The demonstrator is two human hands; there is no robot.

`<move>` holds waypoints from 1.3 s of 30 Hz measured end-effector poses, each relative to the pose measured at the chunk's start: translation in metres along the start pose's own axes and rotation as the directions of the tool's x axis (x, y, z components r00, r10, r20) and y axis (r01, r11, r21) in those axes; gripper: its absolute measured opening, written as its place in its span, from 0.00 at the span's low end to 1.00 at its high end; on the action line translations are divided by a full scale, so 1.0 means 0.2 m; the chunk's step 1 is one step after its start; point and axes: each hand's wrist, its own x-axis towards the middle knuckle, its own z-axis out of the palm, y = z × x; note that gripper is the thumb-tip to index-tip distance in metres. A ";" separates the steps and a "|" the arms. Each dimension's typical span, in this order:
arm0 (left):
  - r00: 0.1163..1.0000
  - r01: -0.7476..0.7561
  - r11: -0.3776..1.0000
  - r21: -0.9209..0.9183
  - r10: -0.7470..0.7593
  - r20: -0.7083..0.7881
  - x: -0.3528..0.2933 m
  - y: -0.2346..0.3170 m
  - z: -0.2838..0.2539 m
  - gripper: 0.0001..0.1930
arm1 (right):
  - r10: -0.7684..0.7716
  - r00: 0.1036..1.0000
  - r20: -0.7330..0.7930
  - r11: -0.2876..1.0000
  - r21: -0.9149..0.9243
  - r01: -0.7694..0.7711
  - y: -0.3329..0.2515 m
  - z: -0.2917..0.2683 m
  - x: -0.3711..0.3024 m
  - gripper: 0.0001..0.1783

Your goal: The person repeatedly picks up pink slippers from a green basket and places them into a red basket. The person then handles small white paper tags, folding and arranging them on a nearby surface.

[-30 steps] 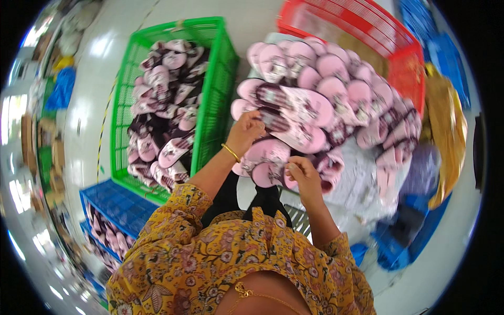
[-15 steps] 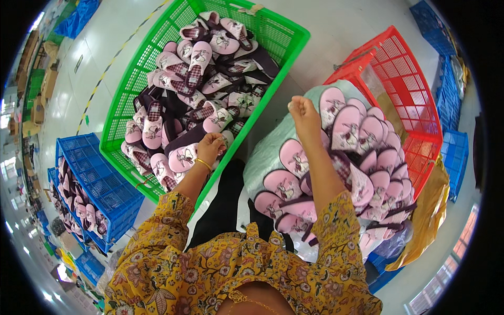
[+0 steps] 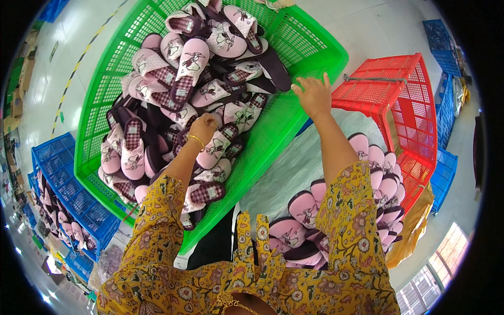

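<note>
A large green plastic crate (image 3: 294, 131) holds a loose heap of pink and dark slippers (image 3: 192, 60) with checked linings. My left hand (image 3: 203, 127) is down among them, its fingers curled beside a pink slipper (image 3: 215, 148); whether they grip anything is hidden. At the crate's right side, my right hand (image 3: 314, 96) is open with fingers spread and nothing in it. To the right of the crate, more pink slippers (image 3: 303, 207) lie closely lined up on a pale green sheet (image 3: 294, 163), partly covered by my right sleeve.
Beyond the sheet stands a red plastic crate (image 3: 373, 86) with a grey cord across it. Blue crates (image 3: 79, 184) with slippers stand at the left, and other blue crates (image 3: 446, 163) at the far right. A yellow-black tape line (image 3: 79, 71) crosses the pale floor.
My view has moved toward the green crate. My left hand has gone deeper into the slipper heap. My right hand has moved from above the lined-up slippers to the crate's side, and its fingers have spread.
</note>
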 end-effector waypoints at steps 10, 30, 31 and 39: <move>0.994 0.063 0.998 -0.017 -0.061 0.089 0.62 0.13 0.42 0.21 | 0.052 0.998 -0.018 0.998 0.044 -0.051 -0.06 -0.02 0.06 0.12; 0.850 0.526 0.500 -0.688 -0.314 0.422 0.87 0.27 0.62 0.19 | 0.016 0.998 -0.068 0.997 0.081 -0.010 -0.01 -0.04 0.05 0.11; 0.867 0.498 0.461 -0.734 -0.285 0.409 0.82 0.22 0.56 0.16 | 0.002 0.997 -0.072 0.996 0.090 0.004 -0.03 -0.03 0.05 0.11; 0.882 0.471 0.320 -0.822 -0.139 0.451 0.50 0.12 0.34 0.12 | 0.016 0.999 -0.037 0.996 0.093 -0.012 -0.04 -0.01 0.06 0.11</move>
